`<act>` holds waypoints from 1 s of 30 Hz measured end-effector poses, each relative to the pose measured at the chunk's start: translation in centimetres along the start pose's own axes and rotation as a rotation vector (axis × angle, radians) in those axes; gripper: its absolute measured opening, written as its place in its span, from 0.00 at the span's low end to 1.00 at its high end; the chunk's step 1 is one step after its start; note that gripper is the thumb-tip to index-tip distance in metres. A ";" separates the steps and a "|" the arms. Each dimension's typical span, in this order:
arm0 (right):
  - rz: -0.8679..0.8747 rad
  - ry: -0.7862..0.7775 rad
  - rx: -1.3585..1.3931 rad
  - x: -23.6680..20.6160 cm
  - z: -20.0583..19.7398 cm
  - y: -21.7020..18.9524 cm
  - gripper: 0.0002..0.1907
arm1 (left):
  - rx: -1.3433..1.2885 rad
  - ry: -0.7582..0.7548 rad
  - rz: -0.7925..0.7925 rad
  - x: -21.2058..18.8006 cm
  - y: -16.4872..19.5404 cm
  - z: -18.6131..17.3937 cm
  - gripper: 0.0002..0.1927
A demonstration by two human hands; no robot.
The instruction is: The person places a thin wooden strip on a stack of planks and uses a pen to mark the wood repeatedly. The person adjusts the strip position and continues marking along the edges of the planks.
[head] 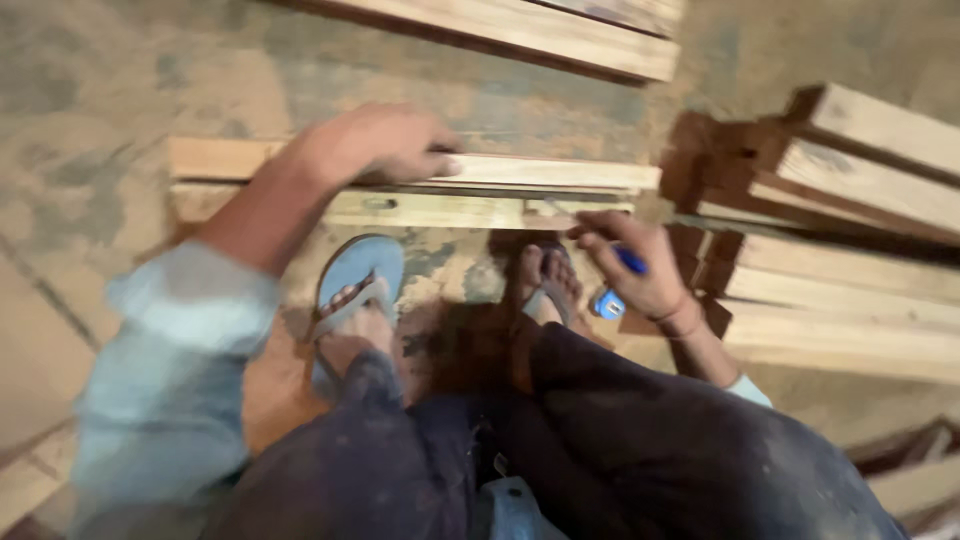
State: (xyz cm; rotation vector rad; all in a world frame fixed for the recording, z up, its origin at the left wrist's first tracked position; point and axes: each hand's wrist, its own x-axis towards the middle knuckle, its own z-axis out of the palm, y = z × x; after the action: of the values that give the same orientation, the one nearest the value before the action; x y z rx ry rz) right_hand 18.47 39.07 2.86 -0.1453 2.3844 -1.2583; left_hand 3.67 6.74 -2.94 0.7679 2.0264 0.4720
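My left hand [375, 140] presses flat on the wooden plank [400, 185] lying before my feet, steadying it, while my right hand [635, 265] pinches a blue pen [630, 260] at the plank's edge.

light: dim, warm, indoor | shadows: soft, dark patch between the feet | blur: heavy motion smear on left sleeve [170, 370] and frame edges | focus: planks [400, 185] soft, floor [120, 80] grain smeared | glare: none

Woodworking shop, stacked timber [850, 190], dusty floor [110, 80]
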 end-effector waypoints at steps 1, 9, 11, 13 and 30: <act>-0.082 -0.033 -0.090 1.3 1.9 -0.9 0.15 | -0.081 -0.020 0.006 0.0 -0.3 -0.3 0.25; -0.583 -0.147 -0.280 9.9 14.9 -7.3 0.16 | -0.168 -0.082 -0.038 -0.7 -0.1 -2.2 0.24; -0.531 -0.135 -0.312 10.2 15.6 -7.8 0.14 | -0.185 -0.082 -0.038 -1.0 -0.1 -2.1 0.24; -0.458 -0.104 -0.313 9.9 15.4 -7.9 0.09 | -0.197 -0.067 -0.053 -1.1 -0.3 -1.9 0.23; 0.201 0.605 -0.191 0.8 -3.1 5.9 0.16 | 0.022 1.006 -0.503 -12.7 -6.3 3.8 0.32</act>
State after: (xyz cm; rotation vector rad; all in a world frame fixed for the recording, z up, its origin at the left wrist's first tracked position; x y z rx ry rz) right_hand 17.11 44.58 -0.65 0.4731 2.9305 -1.0834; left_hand 9.98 -6.39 -0.92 -0.0584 3.0243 0.5991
